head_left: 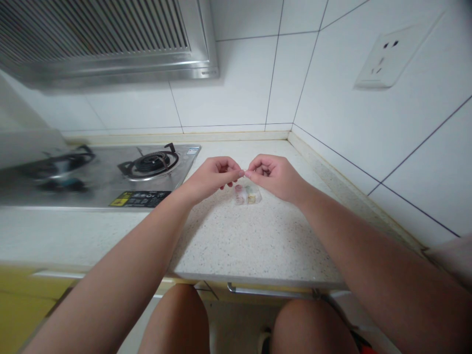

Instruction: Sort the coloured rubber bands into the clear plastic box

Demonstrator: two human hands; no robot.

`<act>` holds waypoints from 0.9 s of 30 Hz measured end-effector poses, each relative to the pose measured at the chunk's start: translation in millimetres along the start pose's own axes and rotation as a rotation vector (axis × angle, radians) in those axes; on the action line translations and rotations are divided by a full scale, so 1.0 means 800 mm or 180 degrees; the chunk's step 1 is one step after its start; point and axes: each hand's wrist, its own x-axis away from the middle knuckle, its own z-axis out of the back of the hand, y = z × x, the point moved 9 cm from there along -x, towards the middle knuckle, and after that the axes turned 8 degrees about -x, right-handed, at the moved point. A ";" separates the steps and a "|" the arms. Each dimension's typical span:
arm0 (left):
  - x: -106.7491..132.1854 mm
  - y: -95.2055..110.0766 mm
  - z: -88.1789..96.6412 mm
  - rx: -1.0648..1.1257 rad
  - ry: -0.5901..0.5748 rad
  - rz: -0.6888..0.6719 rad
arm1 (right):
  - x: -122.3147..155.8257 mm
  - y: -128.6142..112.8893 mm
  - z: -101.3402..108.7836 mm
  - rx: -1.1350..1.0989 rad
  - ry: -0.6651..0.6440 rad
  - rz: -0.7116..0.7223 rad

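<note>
My left hand point(223, 172) and my right hand point(271, 174) meet above the counter, thumb and forefinger pinched on each. Their fingertips almost touch, with a tiny thin thing between them, too small to name. Just below and behind the fingers, a small clear plastic case point(241, 200) lies on the counter. Small pinkish, yellow and greenish items show inside it in separate sections; their kind cannot be made out. The right fingers partly cover the view near the case's far edge.
The speckled white countertop point(236, 246) runs to a tiled wall corner. On the left is a gas stove point(153, 162) with a pan support, below a metal range hood point(147, 64). A wall socket point(385, 56) is at upper right. A drawer handle point(269, 292) sits under the counter's front edge, above my knees.
</note>
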 end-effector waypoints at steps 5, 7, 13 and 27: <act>-0.001 -0.002 -0.002 0.0009 -0.0025 0.0003 | 0.000 0.002 0.000 0.0072 0.0012 -0.0001; -0.001 -0.003 -0.002 0.0019 -0.0023 -0.0001 | 0.000 0.002 0.000 0.0098 0.0010 0.0010; -0.001 -0.003 -0.003 0.0003 -0.0056 0.0021 | 0.000 -0.001 -0.001 0.0136 0.0010 -0.0024; -0.001 -0.006 -0.005 0.0000 -0.0113 0.0027 | 0.000 0.002 -0.001 0.0256 0.0009 -0.0060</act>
